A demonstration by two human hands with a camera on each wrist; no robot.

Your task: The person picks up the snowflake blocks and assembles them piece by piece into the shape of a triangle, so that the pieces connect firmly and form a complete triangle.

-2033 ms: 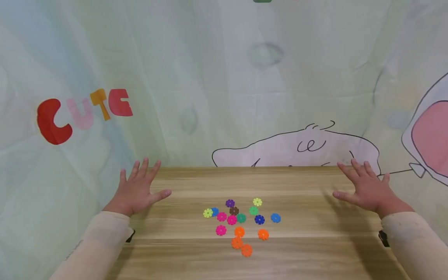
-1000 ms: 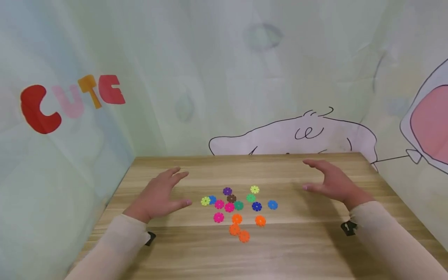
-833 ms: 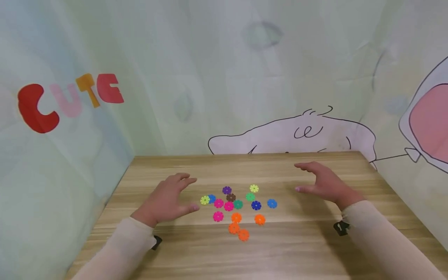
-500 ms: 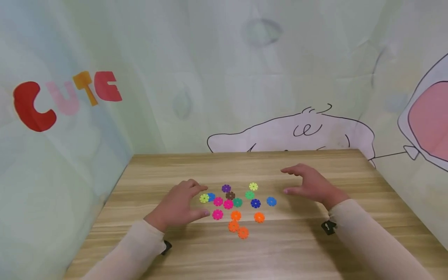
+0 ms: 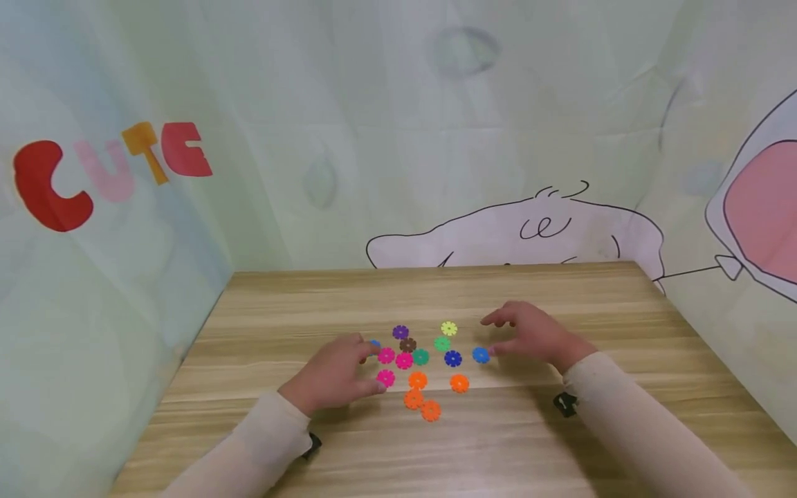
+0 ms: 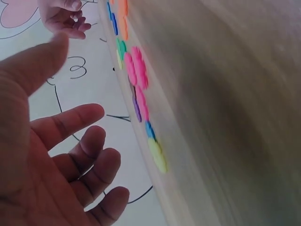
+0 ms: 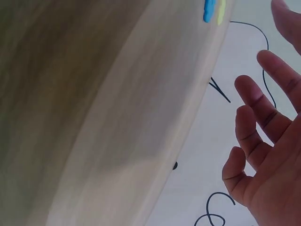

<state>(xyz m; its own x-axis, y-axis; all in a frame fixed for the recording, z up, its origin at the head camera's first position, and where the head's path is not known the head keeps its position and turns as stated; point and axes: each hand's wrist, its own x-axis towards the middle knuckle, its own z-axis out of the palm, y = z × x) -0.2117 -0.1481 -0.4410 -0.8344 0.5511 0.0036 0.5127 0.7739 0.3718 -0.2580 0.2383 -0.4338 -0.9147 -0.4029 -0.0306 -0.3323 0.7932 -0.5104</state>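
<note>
Discs (image 5: pixel 404 360), thin, multicoloured, notched like flowers, seemingly plastic, lie flat in a loose cluster on a light wood-grained desk (image 5: pixel 510 443). Nearest the left hand (image 5: pixel 330 373): a magenta notched disc (image 5: pixel 385 378), its edge met by the thumb tip in the head view; also a yellow notched disc (image 6: pixel 157 155) and a blue notched disc (image 6: pixel 149 131), touching or overlapping, cannot tell which. Left grip: thumb well apart from bent fingers, pinching nothing; left wrist view puts it clear of the pieces. Nearest the right hand (image 5: pixel 529 337): a light-blue notched disc (image 5: pixel 481 355), just beside the thumb in the head view. Right grip: likewise spread, nothing held. Step in hand, judged: a reach for pieces. Thin discs will probably skid; best to lower thumb and forefinger to opposite sides of one rim, then pinch lightly, or press one edge to tip it. Separated pieces should come easier; crowded ones need parting first, lest neighbours drag. Behind: pale printed cloth backdrop (image 5: pixel 299 104).
</note>
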